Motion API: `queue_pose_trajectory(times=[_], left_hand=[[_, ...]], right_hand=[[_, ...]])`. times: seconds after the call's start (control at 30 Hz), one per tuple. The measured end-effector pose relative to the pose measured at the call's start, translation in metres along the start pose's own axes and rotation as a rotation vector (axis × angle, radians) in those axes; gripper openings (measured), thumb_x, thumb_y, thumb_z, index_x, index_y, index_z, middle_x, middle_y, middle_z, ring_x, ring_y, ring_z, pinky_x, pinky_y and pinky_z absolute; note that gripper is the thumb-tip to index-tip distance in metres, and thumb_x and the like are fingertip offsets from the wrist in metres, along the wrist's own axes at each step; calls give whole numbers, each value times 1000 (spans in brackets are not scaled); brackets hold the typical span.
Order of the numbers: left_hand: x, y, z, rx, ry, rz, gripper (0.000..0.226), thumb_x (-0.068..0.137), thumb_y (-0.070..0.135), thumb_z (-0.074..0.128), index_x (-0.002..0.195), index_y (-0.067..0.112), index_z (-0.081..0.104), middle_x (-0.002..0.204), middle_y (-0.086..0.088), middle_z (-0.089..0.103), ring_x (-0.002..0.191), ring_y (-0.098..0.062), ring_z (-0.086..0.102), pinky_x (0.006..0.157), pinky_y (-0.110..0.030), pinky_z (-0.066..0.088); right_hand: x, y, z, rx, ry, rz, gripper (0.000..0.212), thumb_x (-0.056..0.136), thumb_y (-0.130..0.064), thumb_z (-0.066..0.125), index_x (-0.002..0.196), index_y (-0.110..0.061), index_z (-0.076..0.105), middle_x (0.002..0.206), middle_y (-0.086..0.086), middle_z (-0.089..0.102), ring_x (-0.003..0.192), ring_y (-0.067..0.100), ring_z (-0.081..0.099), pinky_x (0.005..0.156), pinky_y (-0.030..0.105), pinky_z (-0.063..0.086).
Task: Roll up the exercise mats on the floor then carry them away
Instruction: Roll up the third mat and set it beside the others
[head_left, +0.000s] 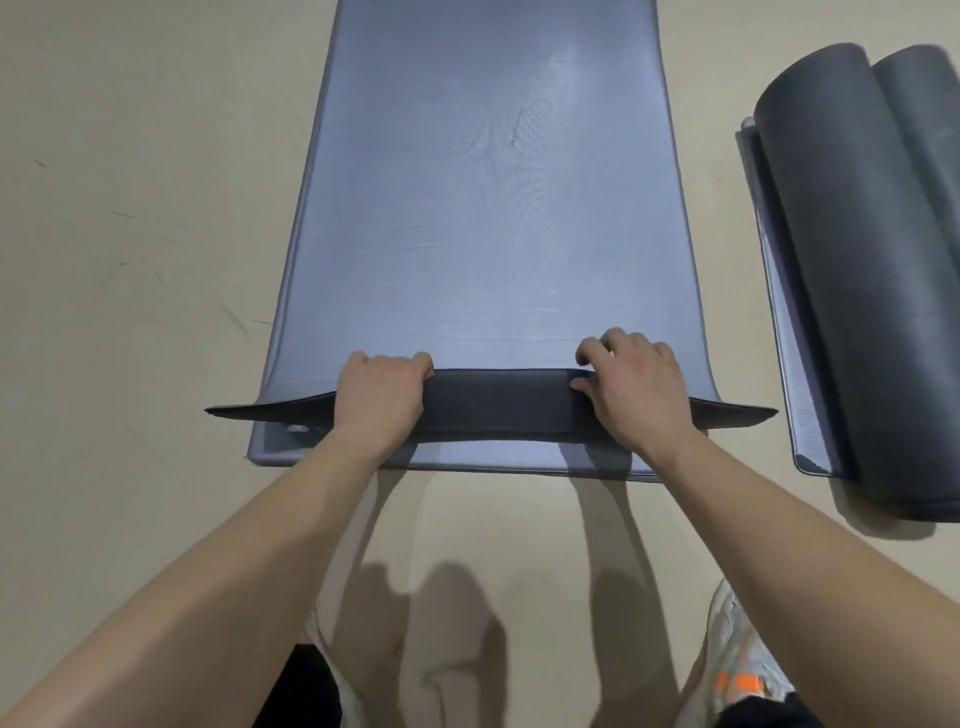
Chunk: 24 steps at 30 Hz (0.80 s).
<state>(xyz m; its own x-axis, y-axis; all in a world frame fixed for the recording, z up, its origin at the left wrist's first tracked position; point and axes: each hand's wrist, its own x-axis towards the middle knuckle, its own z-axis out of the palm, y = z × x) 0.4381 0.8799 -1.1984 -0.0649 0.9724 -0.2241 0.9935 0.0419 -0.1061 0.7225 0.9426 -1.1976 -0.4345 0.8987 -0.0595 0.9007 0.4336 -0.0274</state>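
One cam only, on my head, wide-angle. Aims forward and steeply down along my forearms (218, 561) at the floor (114, 171). Close range: left hand (382, 397) and right hand (631, 389) mid-frame, shoe (743, 654) at bottom edge, mat (493, 182) runs out the top, edges bowed by the lens.

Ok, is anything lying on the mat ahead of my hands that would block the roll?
Nothing visible does. The left hand and right hand grip the folded near edge of the mat, and nothing lies on it ahead as far as the view reaches. The rolled mats lie to the right, apart from it.
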Motion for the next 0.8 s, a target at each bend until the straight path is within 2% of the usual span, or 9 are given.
queue_pose_trajectory(times=[0.1, 0.17, 0.23, 0.33, 0.5, 0.57, 0.63, 0.7, 0.8], left_hand=[[18, 0, 12, 57, 149, -3, 21, 90, 9, 58, 99, 25, 69, 87, -2, 64, 82, -27, 49, 74, -36, 13], [31, 1, 21, 51, 161, -8, 19, 94, 14, 59, 102, 28, 69, 99, -2, 60, 92, -28, 49, 76, -36, 15], [39, 5, 29, 50, 146, -32, 16, 96, 18, 60, 102, 30, 69, 106, -2, 56, 97, -28, 46, 77, -37, 16], [46, 6, 38, -19, 232, -89, 6, 96, 26, 65, 93, 27, 70, 99, -5, 55, 91, -30, 47, 75, -36, 19], [30, -4, 48, -181, 442, -53, 34, 98, 45, 55, 91, 15, 68, 87, -6, 66, 81, -31, 57, 70, -40, 38], [10, -14, 59, -156, 361, 100, 54, 89, 63, 58, 110, 14, 69, 110, -6, 66, 102, -34, 58, 93, -49, 44], [-3, -28, 70, -52, 210, 176, 79, 79, 75, 63, 135, 20, 60, 134, -6, 57, 127, -39, 50, 112, -61, 31], [-5, -33, 74, 11, 107, 151, 82, 81, 76, 60, 146, 26, 51, 142, -11, 52, 133, -41, 45, 115, -60, 30], [-2, -30, 68, -4, 33, 123, 76, 86, 76, 45, 145, 28, 50, 130, -11, 58, 115, -34, 57, 104, -48, 42]], right_hand=[[3, -8, 22, -125, 221, -12, 26, 70, 2, 76, 90, -11, 67, 93, 13, 58, 79, 34, 52, 79, 45, 30], [-2, -15, 32, -133, 270, 3, 23, 72, 1, 72, 92, -9, 66, 94, 12, 59, 81, 35, 52, 81, 46, 32], [-14, -20, 39, -99, 205, 16, 25, 88, -27, 69, 105, -8, 65, 107, 12, 61, 95, 37, 54, 93, 50, 39], [-23, -16, 50, -98, -18, -15, 81, 81, -68, 65, 131, -6, 55, 130, 14, 55, 121, 40, 50, 115, 57, 29], [-10, -9, 55, -129, -111, -63, 92, 77, -83, 57, 137, -13, 51, 125, 9, 57, 111, 36, 53, 112, 52, 33], [-8, -7, 56, -120, -107, -74, 89, 80, -85, 48, 132, -14, 54, 119, 8, 59, 104, 35, 55, 107, 51, 37], [-8, -5, 56, -122, -121, -88, 87, 83, -87, 39, 127, -15, 56, 113, 6, 61, 99, 33, 56, 102, 48, 41], [-4, -4, 57, -114, -147, -101, 84, 86, -87, 36, 126, -17, 57, 112, 4, 63, 99, 31, 58, 100, 46, 42], [0, -6, 50, -77, -211, -88, 78, 89, -83, 32, 127, -20, 56, 115, 4, 62, 102, 30, 58, 100, 43, 41]])
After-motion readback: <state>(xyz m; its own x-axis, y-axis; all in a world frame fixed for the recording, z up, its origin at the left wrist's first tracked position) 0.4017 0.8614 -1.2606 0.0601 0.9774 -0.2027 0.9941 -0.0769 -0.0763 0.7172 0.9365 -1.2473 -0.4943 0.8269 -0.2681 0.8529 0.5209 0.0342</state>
